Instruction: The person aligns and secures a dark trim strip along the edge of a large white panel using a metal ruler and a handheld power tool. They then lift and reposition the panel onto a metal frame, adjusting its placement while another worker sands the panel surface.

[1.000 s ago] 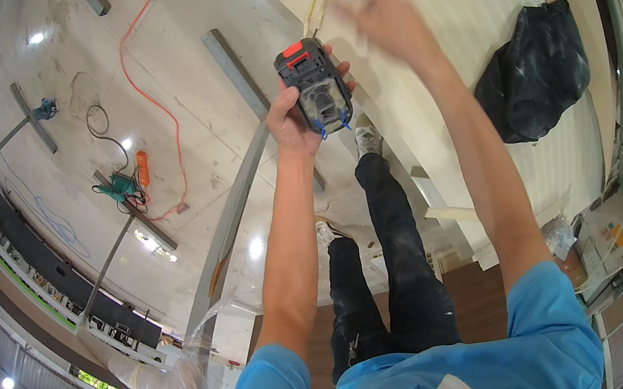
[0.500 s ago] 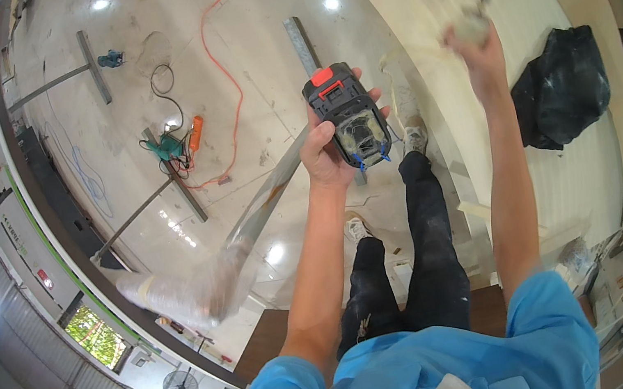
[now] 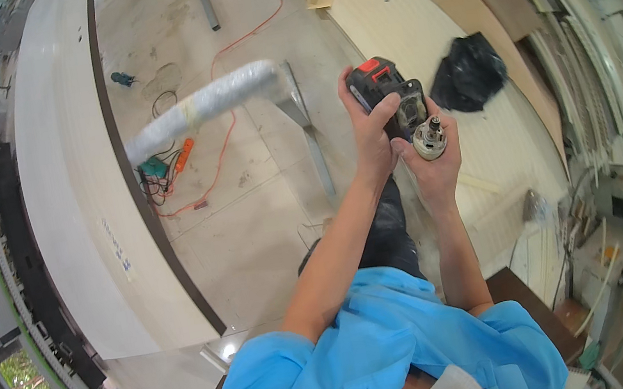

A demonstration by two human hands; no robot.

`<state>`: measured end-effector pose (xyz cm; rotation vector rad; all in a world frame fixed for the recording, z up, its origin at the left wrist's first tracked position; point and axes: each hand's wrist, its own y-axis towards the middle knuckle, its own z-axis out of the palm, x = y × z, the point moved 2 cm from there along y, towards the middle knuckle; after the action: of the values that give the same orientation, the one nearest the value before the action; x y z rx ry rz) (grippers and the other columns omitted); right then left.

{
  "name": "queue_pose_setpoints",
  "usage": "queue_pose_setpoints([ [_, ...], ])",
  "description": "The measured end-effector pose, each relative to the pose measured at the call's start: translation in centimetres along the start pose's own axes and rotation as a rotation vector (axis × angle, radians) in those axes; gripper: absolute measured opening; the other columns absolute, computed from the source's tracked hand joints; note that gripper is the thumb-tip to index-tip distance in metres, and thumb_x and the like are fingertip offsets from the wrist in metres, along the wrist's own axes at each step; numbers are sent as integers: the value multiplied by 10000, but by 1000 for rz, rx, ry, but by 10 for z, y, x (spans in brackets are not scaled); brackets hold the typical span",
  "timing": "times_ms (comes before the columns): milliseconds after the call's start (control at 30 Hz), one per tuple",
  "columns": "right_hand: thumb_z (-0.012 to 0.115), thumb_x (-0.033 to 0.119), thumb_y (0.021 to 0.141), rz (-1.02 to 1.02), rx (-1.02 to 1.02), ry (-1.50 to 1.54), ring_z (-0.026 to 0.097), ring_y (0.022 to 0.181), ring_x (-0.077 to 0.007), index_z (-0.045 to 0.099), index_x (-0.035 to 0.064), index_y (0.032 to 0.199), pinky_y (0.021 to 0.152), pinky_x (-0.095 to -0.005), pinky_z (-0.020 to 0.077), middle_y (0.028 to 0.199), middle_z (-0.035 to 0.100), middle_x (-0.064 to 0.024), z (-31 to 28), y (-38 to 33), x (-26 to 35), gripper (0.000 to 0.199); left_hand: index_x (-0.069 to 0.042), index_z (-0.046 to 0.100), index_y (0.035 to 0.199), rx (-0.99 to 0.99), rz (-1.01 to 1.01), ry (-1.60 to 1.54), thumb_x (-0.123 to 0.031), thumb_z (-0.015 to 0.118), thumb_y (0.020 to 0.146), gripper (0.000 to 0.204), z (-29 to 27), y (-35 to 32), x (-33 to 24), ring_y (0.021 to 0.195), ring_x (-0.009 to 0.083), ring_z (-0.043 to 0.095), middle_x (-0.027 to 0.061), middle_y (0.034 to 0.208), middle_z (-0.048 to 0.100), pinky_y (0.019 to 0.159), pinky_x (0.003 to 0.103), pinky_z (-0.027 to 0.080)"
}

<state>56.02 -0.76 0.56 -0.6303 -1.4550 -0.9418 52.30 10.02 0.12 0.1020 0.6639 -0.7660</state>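
The black-and-red battery pack [image 3: 378, 84] is up in front of you, gripped in your left hand [image 3: 374, 142] with the thumb across its face, while your right hand [image 3: 437, 176] closes around a small round motor [image 3: 429, 140] just beside the pack's lower end. Beyond your hands, a crumpled black bag [image 3: 468, 75] lies on a pale panel [image 3: 498, 141] to your right, and an orange cord [image 3: 222, 160] trails over the floor [image 3: 248, 214] to your left.

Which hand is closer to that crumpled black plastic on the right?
Right. In this view, the right hand, holding a round metal part, is just below and left of the black plastic; the left hand, gripping a black-and-red block, is farther left.
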Motion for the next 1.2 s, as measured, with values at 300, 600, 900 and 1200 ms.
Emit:
queue_pose_setpoints([
  [300,813,74,822,8,-303,-407,644,1083,-164,507,29,1163,932,-312,515,1273,668,-175,-27,-175,133,460,-175,260,1522,346,-190,-67,-300,591,1022,613,42,-175,-35,1090,198,608,108,1267,549,945,355,543],
  [600,782,102,859,-44,-493,-381,638,923,-134,547,17,1234,819,-286,518,1084,686,-88,-33,-319,173,451,-170,374,1471,536,-338,98,-527,307,1109,512,36,-289,-35,1025,144,606,74,1204,581,892,302,538],
  [900,794,102,854,10,-665,-173,619,880,-95,558,19,1198,769,-263,512,995,692,-41,4,-458,172,426,-149,430,1389,531,-307,397,-546,297,1105,505,-22,-386,-70,939,153,644,66,1101,615,797,322,578],
  [1200,793,119,842,75,-586,-364,620,868,-97,558,25,1189,758,-279,513,970,685,-46,67,-550,205,430,-130,415,1402,567,-467,229,-526,313,1110,503,-68,-468,-126,938,135,625,61,1103,603,813,302,551],
])
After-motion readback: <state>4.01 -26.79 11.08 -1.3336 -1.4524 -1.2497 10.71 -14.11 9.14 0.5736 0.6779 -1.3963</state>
